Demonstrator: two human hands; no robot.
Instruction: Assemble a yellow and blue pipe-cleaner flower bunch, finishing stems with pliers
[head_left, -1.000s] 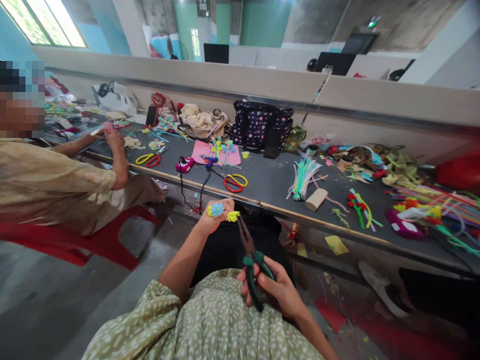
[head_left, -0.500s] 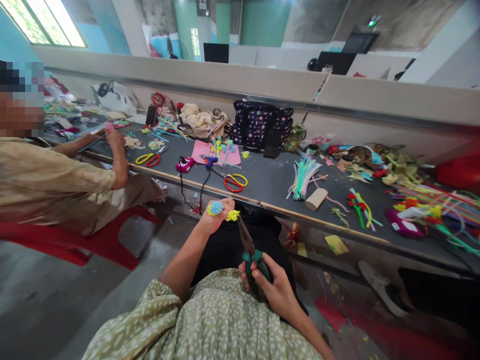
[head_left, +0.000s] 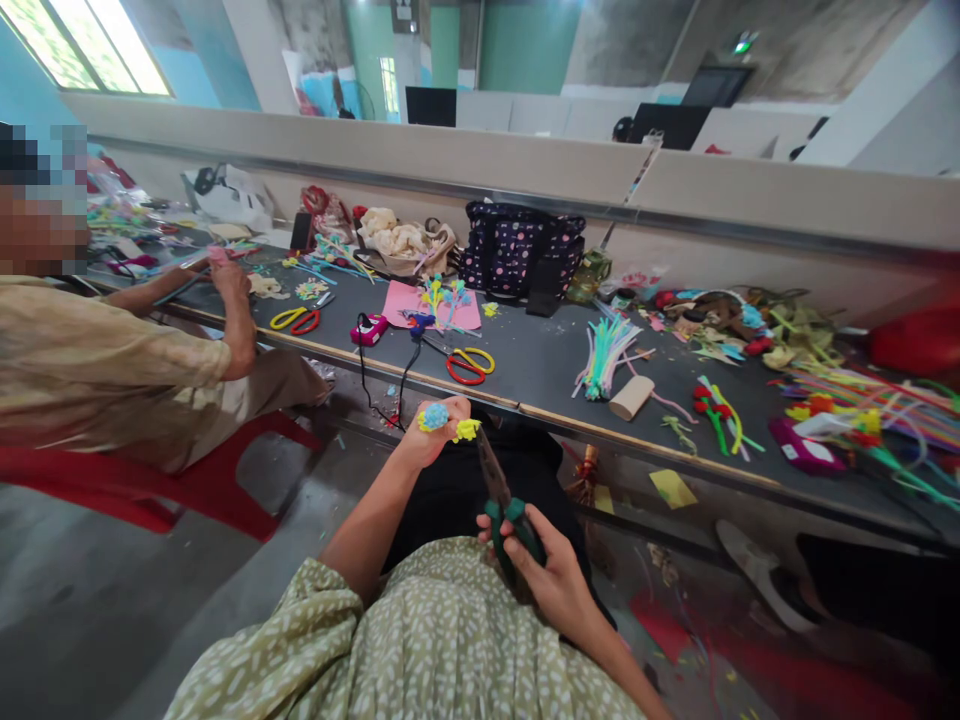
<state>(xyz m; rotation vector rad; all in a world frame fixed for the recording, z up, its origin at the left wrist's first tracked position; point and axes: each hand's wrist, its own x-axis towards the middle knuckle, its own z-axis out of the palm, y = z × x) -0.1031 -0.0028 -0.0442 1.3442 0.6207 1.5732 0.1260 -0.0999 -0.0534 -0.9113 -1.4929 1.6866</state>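
My left hand (head_left: 429,440) is raised in front of me, closed around a small pipe-cleaner flower (head_left: 436,416) with a blue centre and yellow petals. A yellow tuft of it sticks out to the right. My right hand (head_left: 553,572) grips the green handles of long-nose pliers (head_left: 498,492). The plier jaws point up toward the yellow tuft, with their tip just below it. Both hands are over my lap, in front of the table edge.
The long grey table (head_left: 540,370) carries red-and-yellow scissors (head_left: 469,364), a bundle of pastel pipe cleaners (head_left: 604,352), a cork-like roll (head_left: 631,397), a dotted dark bag (head_left: 520,250) and finished flowers at right. A seated person (head_left: 112,370) on a red chair works at left.
My right hand has closed the plier handles and drawn them slightly down. The flower in my left hand has shifted a little; the person at left has barely moved.
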